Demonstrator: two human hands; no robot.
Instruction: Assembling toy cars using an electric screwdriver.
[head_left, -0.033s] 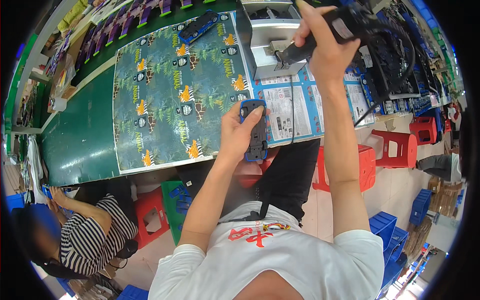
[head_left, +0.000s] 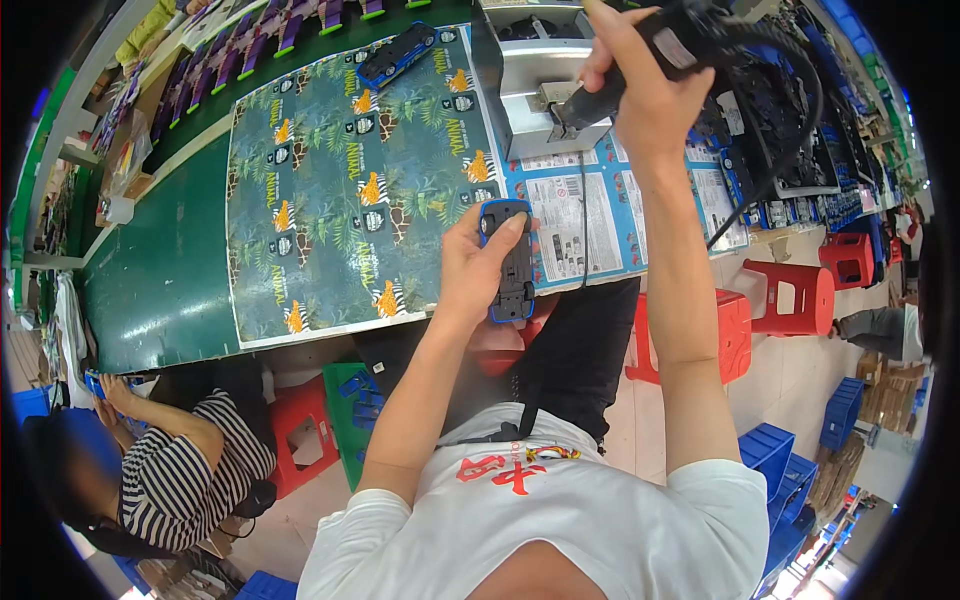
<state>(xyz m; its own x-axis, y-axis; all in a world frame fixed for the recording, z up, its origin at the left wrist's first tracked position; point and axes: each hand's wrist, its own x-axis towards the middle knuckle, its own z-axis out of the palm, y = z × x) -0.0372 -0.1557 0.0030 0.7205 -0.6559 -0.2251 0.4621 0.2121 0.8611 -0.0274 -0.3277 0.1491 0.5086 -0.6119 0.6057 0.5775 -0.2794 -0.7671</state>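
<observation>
My left hand [head_left: 475, 262] is closed round a blue toy car [head_left: 515, 262] turned black underside up, the thumb pressed on its far end, at the table's near edge. My right hand [head_left: 655, 95] grips a black electric screwdriver [head_left: 598, 100] with a thick dark cable. Its tip is down at a small metal block on the front of a silver metal box [head_left: 545, 72], which looks like a screw feeder; whether a screw is on the tip is too small to see. Another blue toy car [head_left: 397, 55] lies underside up on the table's far part.
Printed sheets [head_left: 360, 200] cover the green table [head_left: 150, 290]. Rows of purple and green parts [head_left: 255, 50] stand at the far left. Black trays with car parts [head_left: 780, 130] are at the right. Red stools [head_left: 790, 298] and blue crates [head_left: 765, 455] stand on the floor; a person [head_left: 190, 460] sits at left.
My right hand and the screwdriver have shifted very slightly to the left. My left hand and the toy car stay in place.
</observation>
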